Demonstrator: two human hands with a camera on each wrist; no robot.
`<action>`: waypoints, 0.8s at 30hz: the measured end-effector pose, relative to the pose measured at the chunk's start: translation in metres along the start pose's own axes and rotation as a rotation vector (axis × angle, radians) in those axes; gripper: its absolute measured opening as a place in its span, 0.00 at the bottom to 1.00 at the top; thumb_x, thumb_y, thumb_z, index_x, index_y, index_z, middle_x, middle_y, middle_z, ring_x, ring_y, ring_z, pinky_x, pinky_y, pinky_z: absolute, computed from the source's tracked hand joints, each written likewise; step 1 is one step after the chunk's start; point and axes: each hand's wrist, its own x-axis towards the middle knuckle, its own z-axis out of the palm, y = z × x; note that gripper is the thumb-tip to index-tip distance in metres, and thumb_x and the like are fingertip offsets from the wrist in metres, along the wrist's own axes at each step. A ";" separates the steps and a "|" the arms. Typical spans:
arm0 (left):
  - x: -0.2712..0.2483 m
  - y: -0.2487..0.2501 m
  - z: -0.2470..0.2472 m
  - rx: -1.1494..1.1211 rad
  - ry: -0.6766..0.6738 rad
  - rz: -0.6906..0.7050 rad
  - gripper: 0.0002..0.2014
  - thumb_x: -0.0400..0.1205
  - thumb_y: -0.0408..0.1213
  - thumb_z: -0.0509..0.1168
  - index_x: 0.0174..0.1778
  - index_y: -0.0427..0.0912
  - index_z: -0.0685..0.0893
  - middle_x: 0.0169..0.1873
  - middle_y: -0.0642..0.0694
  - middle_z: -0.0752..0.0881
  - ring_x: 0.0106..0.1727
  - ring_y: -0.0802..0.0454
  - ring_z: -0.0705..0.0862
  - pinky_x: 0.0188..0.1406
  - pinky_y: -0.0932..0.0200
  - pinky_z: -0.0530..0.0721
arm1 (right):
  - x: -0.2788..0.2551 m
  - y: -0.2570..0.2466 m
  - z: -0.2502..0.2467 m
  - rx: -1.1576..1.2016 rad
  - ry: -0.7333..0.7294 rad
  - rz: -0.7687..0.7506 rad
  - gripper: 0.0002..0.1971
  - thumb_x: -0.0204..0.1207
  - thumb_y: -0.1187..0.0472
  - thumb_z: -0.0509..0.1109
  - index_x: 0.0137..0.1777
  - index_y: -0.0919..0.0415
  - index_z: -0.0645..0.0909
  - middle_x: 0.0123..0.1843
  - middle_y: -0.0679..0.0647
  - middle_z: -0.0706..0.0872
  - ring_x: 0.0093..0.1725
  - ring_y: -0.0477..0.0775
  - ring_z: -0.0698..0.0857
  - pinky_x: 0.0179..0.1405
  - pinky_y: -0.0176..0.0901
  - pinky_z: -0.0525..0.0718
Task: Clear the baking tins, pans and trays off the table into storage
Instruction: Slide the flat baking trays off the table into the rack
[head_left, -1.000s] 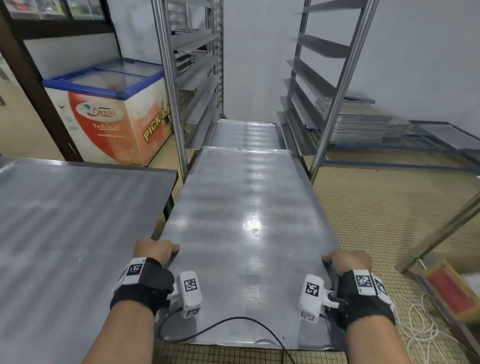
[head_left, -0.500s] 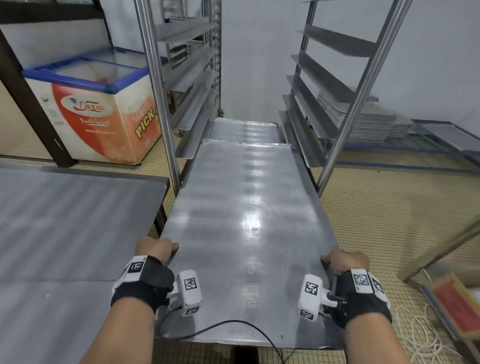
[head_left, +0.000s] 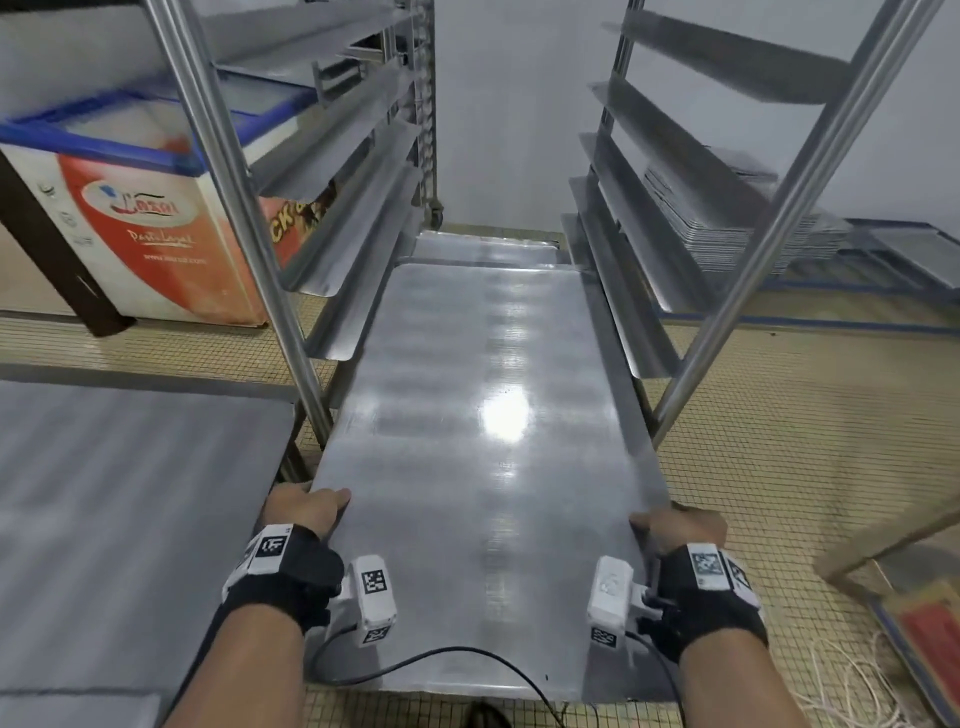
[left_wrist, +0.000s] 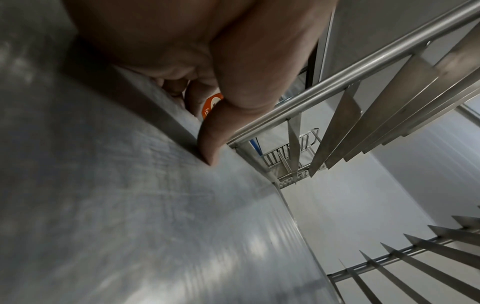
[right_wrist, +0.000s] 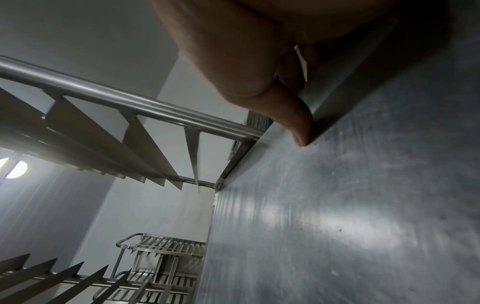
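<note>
Baking tray (head_left: 467, 415), gripped at its near long edges by the left hand (head_left: 304, 512) and right hand (head_left: 678, 527), has advanced further between the rack (head_left: 244, 208) uprights — far end now over the runners — so insertion is under way.

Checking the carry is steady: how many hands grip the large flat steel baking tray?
2. The left hand grips the large flat steel baking tray on its near left edge, thumb on top; the right hand grips the near right edge likewise.
</note>
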 end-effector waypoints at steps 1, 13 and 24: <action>0.004 0.004 0.003 -0.005 -0.001 0.004 0.20 0.80 0.34 0.73 0.64 0.25 0.84 0.60 0.31 0.86 0.44 0.43 0.78 0.48 0.55 0.74 | 0.005 -0.003 0.003 0.002 -0.008 -0.004 0.10 0.67 0.72 0.81 0.45 0.76 0.86 0.33 0.60 0.87 0.30 0.58 0.85 0.30 0.42 0.83; 0.058 0.047 0.028 0.005 0.062 -0.022 0.27 0.76 0.43 0.77 0.68 0.33 0.82 0.62 0.33 0.86 0.59 0.32 0.85 0.64 0.44 0.82 | 0.054 -0.044 0.038 0.018 -0.028 -0.020 0.17 0.68 0.73 0.79 0.57 0.73 0.85 0.42 0.65 0.87 0.40 0.65 0.88 0.39 0.44 0.83; 0.086 0.077 0.041 0.003 0.040 -0.054 0.31 0.80 0.42 0.74 0.73 0.27 0.75 0.67 0.31 0.82 0.66 0.32 0.82 0.67 0.46 0.77 | 0.075 -0.072 0.055 0.087 -0.003 -0.005 0.20 0.71 0.73 0.78 0.62 0.72 0.81 0.51 0.63 0.87 0.46 0.62 0.82 0.54 0.43 0.78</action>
